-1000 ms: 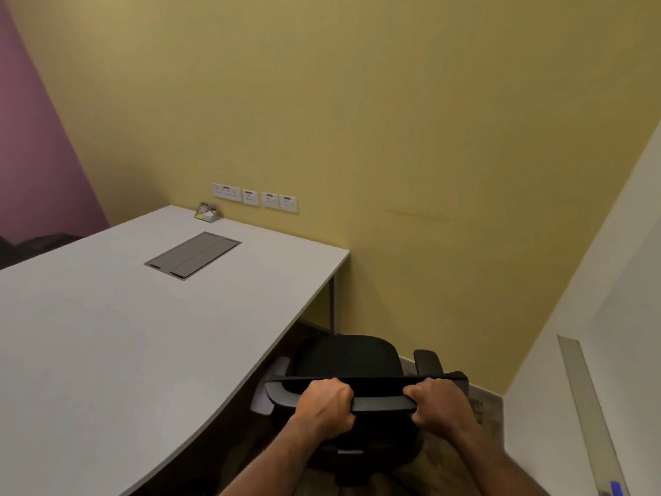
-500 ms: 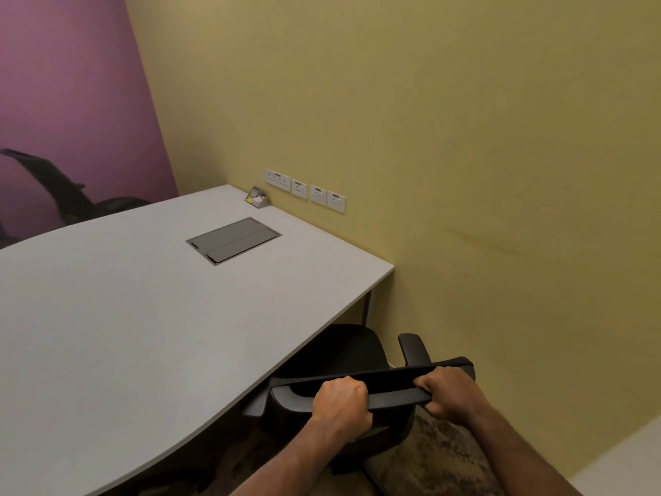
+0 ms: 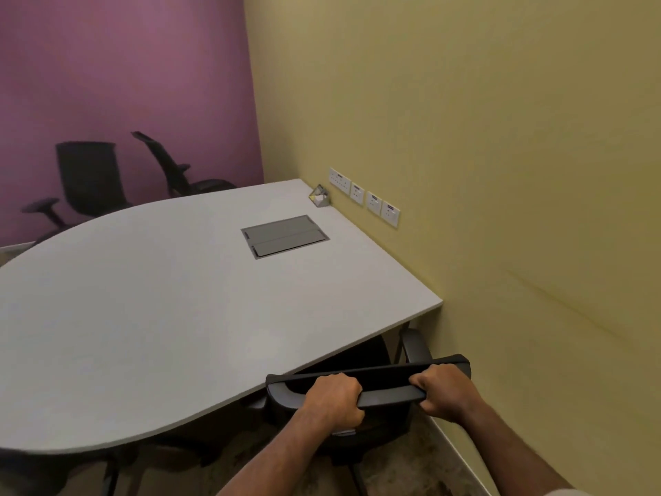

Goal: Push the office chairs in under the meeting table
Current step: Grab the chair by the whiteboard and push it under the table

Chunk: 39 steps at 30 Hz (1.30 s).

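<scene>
A black office chair point(image 3: 386, 379) stands at the near right corner of the white meeting table point(image 3: 150, 302), its seat partly under the tabletop edge. My left hand point(image 3: 334, 397) and my right hand point(image 3: 441, 392) both grip the top bar of the chair's backrest. One armrest point(image 3: 415, 349) shows close to the yellow wall. Two more black chairs point(image 3: 93, 180) point(image 3: 179, 170) stand on the table's far side, pulled back toward the purple wall.
A grey cable hatch point(image 3: 284, 236) is set into the tabletop. A small metal holder point(image 3: 320, 196) sits by the wall sockets point(image 3: 365, 196). The yellow wall runs tight along the right. Another dark chair part point(image 3: 28, 467) shows at the lower left.
My view has swung left, bringing the purple wall and the far chairs into sight. The chair in my hands has moved forward, its seat further under the table edge.
</scene>
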### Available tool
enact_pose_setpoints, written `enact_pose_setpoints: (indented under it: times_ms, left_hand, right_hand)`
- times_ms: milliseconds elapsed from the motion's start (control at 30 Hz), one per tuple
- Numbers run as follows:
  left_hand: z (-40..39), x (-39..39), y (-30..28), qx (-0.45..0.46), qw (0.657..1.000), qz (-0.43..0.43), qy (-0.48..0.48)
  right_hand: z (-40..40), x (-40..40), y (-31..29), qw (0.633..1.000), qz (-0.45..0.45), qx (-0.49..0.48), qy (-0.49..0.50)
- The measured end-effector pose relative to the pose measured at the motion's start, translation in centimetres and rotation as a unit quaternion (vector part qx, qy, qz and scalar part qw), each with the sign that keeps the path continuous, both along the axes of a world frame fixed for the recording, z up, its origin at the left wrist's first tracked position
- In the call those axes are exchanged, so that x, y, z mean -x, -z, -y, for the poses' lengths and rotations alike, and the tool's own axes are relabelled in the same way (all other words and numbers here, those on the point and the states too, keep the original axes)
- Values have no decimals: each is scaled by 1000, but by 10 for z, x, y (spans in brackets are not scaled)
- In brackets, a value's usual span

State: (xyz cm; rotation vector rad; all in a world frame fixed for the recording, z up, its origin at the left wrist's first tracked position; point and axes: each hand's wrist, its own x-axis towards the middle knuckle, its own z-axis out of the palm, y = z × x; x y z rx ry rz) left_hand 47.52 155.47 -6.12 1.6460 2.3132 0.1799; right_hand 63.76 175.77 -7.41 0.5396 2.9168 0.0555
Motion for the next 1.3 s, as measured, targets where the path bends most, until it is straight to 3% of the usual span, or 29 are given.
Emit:
enact_pose_setpoints:
  times_ms: [267,667,1100,1300]
  left_hand:
    - [-90,-26,1,-16,993,-11,-119]
    - [-181,-11,5,-26,983,-18,-181]
    - [-205,27,19,-33,983,-48,-175]
    - [-204,28,23,-66,983,-50,-164]
  right_hand:
    - [-123,22,4,997,12,-6,-77]
    - [-227,77,7,991,6,-24,-131]
    - [-252,112,20,988,-33,-12,-149]
    - [-244,113,7,990,15,-3,-138]
